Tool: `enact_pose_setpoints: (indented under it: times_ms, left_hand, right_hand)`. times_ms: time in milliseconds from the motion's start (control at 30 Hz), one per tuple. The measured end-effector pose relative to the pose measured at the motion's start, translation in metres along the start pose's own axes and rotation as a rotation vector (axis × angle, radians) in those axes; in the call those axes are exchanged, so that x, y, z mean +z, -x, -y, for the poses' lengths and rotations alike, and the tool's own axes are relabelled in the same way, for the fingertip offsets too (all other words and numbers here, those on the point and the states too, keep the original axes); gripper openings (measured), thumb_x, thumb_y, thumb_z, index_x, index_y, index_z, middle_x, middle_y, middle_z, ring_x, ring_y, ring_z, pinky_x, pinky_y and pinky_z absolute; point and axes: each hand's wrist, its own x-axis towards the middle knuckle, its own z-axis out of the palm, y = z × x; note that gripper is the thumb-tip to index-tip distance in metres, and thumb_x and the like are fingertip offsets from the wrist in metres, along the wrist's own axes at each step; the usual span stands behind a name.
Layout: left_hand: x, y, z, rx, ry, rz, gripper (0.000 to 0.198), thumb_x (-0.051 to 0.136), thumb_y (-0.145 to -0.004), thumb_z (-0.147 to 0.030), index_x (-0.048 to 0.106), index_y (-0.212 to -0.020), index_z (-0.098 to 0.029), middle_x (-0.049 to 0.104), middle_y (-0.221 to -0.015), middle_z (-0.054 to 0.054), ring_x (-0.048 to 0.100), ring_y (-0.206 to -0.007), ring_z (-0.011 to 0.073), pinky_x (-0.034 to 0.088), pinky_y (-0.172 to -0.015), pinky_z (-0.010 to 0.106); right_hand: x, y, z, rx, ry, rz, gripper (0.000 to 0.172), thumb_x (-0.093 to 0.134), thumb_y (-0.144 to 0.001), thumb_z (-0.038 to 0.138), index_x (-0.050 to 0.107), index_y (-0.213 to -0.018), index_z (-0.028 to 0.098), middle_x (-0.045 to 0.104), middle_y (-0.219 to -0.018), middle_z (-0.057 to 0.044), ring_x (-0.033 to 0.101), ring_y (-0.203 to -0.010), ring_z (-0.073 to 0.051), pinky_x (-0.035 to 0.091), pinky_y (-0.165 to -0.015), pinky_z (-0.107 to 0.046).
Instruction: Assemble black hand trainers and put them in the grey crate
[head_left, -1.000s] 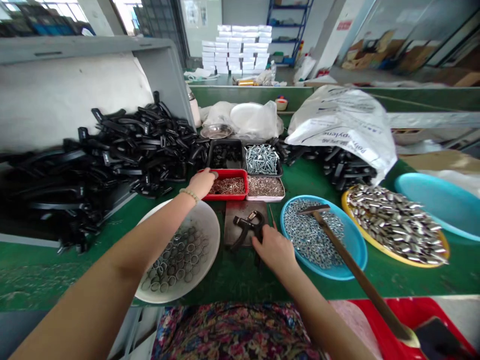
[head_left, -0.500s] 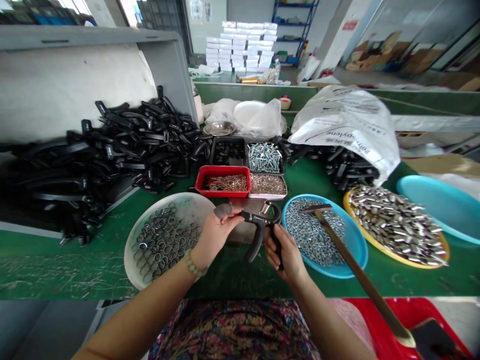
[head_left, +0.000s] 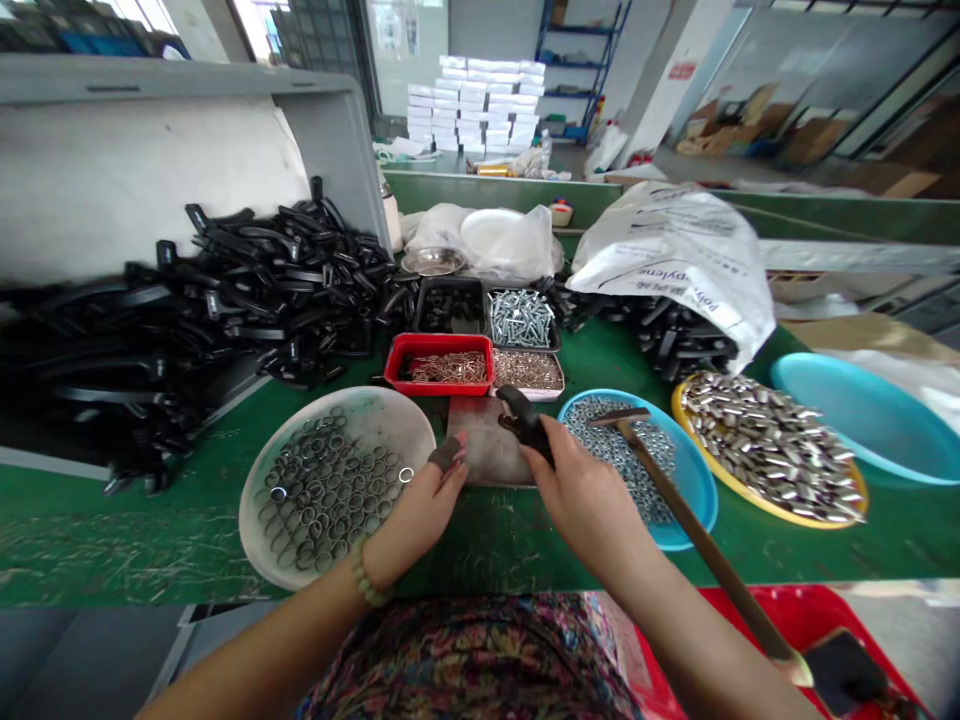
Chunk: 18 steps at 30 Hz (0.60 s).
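Note:
In my right hand [head_left: 589, 485] is a black hand grip exerciser [head_left: 525, 420], its ribbed end pointing up and left over a flat metal plate [head_left: 484, 450]. My fingers are wrapped round it and hide its lower part. My left hand [head_left: 427, 500] is at the plate's left edge, with a grey cover on one finger. Its fingers stretch out a little apart, and nothing shows between them. Left of it stands a white round tray [head_left: 259, 530] of metal rings [head_left: 330, 490]. A blue tray [head_left: 701, 525] of small nuts [head_left: 641, 475] is beyond my right hand.
A hammer [head_left: 697, 530] lies across the blue tray, its handle over the bench edge. Black handles [head_left: 262, 270] spill from a grey crate on the left. Behind the plate are a red box [head_left: 390, 365] of pins and a box of screws [head_left: 521, 318]. A yellow tray [head_left: 780, 510] holds metal cylinders.
My left hand has let go of the hand grip and moved slightly down and left. My right hand has turned the grip and raised it over the plate.

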Motion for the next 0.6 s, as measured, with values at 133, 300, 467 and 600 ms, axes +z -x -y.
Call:
enact_pose_setpoints:
  times_ms: [133,300,467,600]
  left_hand:
    - [0.009,0.021,0.007,-0.163,0.145,0.214,0.042,0.052,-0.085,-0.044,0.063,-0.115,-0.017,0.066,-0.117,0.010,0.059,-0.111,0.0241,0.041,-0.102,0.039]
    - [0.016,0.022,-0.007,-0.131,0.232,-0.108,0.041,0.047,-0.087,-0.045,0.060,-0.114,-0.017,0.064,-0.117,0.011,0.057,-0.111,0.0223,0.043,-0.097,0.033]
    - [-0.131,0.038,0.009,-0.182,-0.222,-0.418,0.045,0.049,-0.081,-0.050,0.063,-0.107,-0.014,0.069,-0.094,0.008,0.062,-0.093,0.0251,0.048,-0.084,0.034]
    - [-0.252,0.097,0.042,-0.519,-0.780,-0.615,0.035,0.050,-0.077,-0.045,0.065,-0.075,-0.013,0.063,-0.068,0.008,0.062,-0.074,0.0263,0.048,-0.070,0.033]
  right_hand:
    - [0.013,0.012,0.006,-0.001,0.294,0.139,0.019,0.045,-0.090,0.026,0.057,-0.098,0.015,0.068,-0.080,-0.013,0.067,-0.062,-0.024,0.041,-0.047,-0.027]
    - [0.037,-0.006,0.036,-0.175,-0.189,0.344,0.032,0.042,-0.094,0.031,0.048,-0.122,0.019,0.069,-0.089,-0.007,0.067,-0.080,-0.020,0.049,-0.066,-0.028]
    - [0.032,-0.117,-0.013,-0.174,-0.089,0.184,0.024,0.046,-0.092,0.029,0.064,-0.105,0.019,0.066,-0.105,-0.011,0.062,-0.095,-0.022,0.046,-0.085,-0.034]
    - [0.045,-0.228,-0.087,-0.039,0.144,-0.058,0.023,0.053,-0.089,0.021,0.066,-0.074,0.009,0.066,-0.085,-0.017,0.062,-0.091,-0.023,0.045,-0.081,-0.036]
